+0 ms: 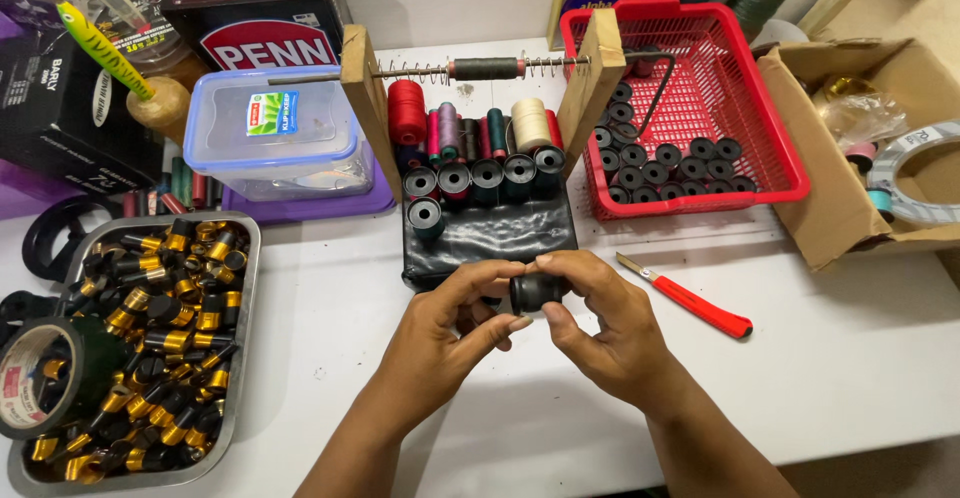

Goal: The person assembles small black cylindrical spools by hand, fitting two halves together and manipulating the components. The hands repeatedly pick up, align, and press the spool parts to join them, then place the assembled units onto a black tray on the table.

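My left hand (450, 333) and my right hand (600, 323) meet over the white table, both pinching a small black cylindrical part (533, 291) between fingertips. Just beyond my hands lies a black pad (490, 233) bearing a row of black spools (485, 176) and several coloured thread spools (450, 128). Above these stands a wooden frame (372, 108) with a metal rod, springs and a dark spool (485, 68) on it.
A metal tray (245, 288) of black and gold parts sits at the left, with a tape roll (45, 376) on its edge. A red basket (760, 88) holds black spools. A red utility knife (690, 298) lies right of my hands. A clear lidded box (275, 133) and a cardboard box (860, 138) stand behind.
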